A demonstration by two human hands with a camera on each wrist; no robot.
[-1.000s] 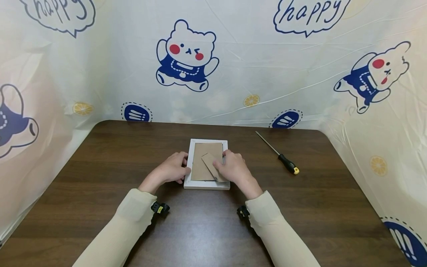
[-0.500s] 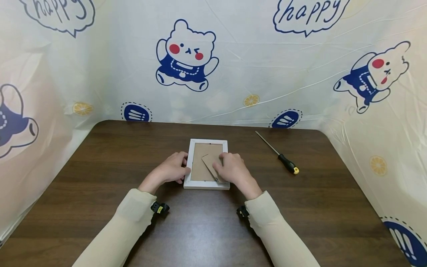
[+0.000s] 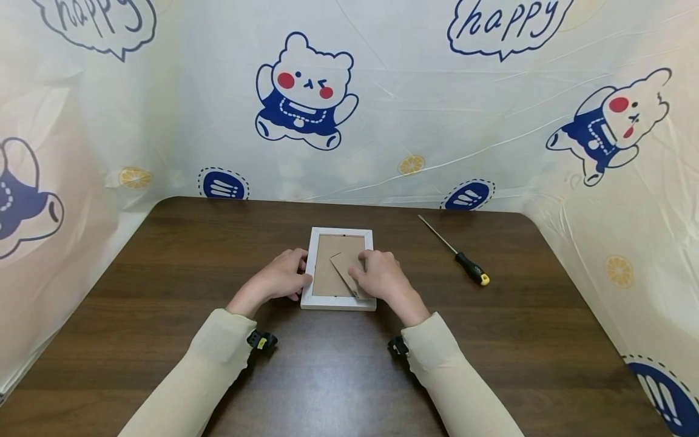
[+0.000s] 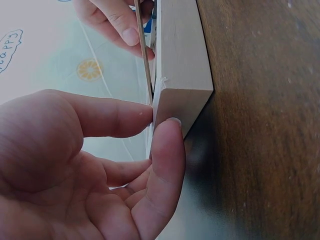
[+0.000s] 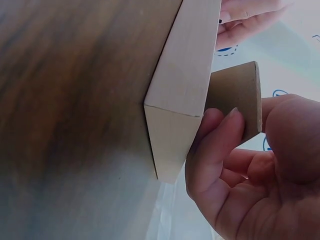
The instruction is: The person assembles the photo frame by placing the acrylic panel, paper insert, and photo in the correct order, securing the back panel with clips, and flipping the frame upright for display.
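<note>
- Your left hand [image 3: 282, 274] has the white frame [image 3: 327, 303] pinched by its left edge, thumb on the rim
- Your right hand [image 3: 382, 274] is gripping the brown flap [image 3: 344, 268], which tilts up off the backing board [image 3: 324, 273]
- Frame's lying back side up on the desk [image 3: 327, 376], right between your hands
- Screwdriver [image 3: 468, 264] is over to the right

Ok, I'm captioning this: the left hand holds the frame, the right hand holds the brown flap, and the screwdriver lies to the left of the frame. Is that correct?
Not quite: the screwdriver lies to the right of the frame, as the head view shows. The left hand does hold the frame, and the right hand the brown flap.
</note>
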